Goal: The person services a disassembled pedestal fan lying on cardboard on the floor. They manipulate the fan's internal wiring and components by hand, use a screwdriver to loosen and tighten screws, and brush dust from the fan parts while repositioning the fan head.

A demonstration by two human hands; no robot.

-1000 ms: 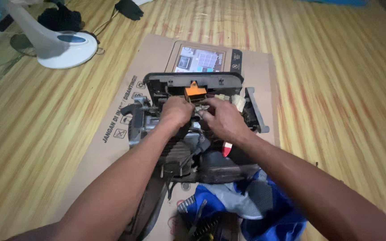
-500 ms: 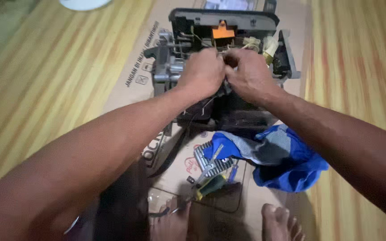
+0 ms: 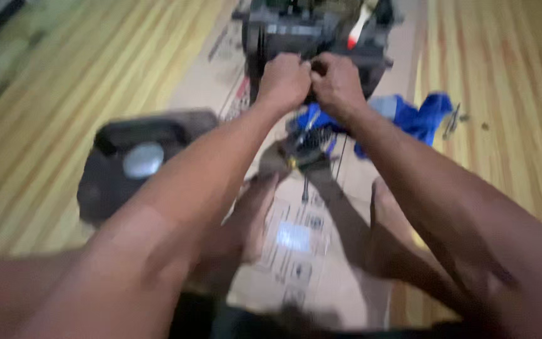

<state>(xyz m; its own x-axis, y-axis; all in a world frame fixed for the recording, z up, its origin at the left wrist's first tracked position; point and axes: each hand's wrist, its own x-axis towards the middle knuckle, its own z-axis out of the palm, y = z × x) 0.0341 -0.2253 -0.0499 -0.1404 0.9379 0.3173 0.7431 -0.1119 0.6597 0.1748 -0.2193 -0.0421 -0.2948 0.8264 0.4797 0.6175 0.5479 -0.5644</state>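
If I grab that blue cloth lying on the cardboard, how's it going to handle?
The blue cloth lies crumpled in loose folds, so it is probably floppy and would sag and drape when lifted. It looks thin, so likely light for its size. Its near end seems tucked beside the dark machine that both hands work on, so a pull might snag; blur hides the overlap.

Wooden plank floor (image 3: 83,69), covered by a flattened cardboard sheet (image 3: 321,263). Laid on the cardboard: dismantled dark machine (image 3: 315,37), blue cloth (image 3: 421,116). A black casing (image 3: 133,157) is set beside it.
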